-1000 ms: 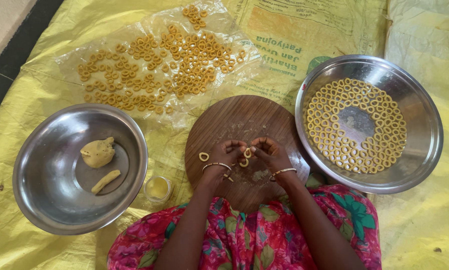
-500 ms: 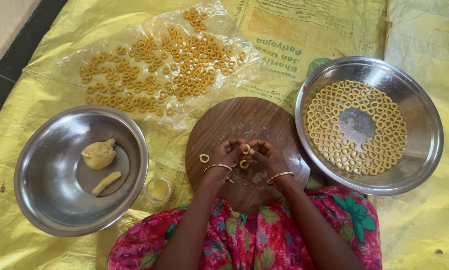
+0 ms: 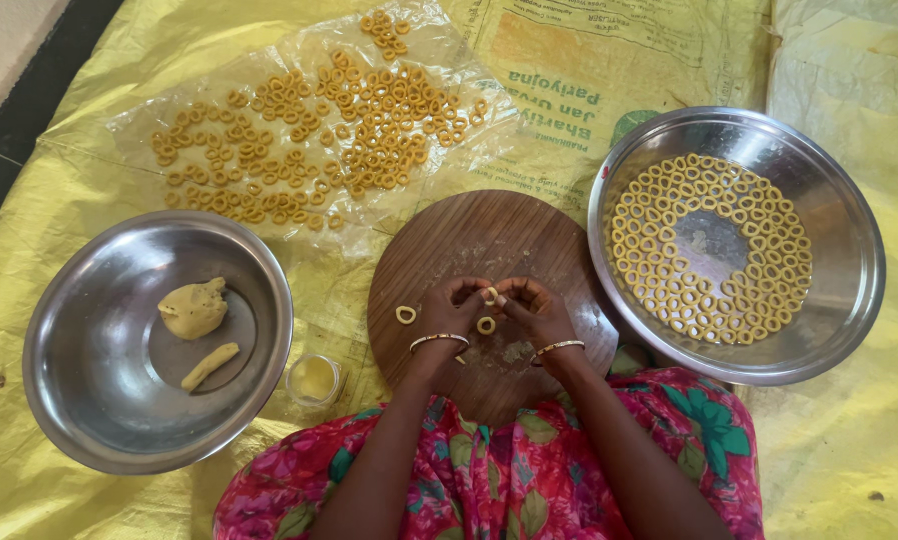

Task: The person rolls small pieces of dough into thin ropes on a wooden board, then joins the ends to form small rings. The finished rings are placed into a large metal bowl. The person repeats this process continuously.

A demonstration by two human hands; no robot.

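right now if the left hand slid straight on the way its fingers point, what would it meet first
The left hand points up the image, slightly toward the right hand. Past the small dough piece both pinch, it would likely cross bare wooden board, then the clear plastic sheet of dough rings; height is unclear.

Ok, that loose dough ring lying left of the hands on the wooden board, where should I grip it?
Pinch the loose dough ring across its outer edge, coming straight down from above. It lies flat on the wooden board, apart from the left hand, and looks soft, so squeeze lightly.

I'm pinching a small pale-yellow dough strip point(image 3: 490, 295) between my fingertips; two finished dough rings point(image 3: 406, 314) are lying just below and left of them.
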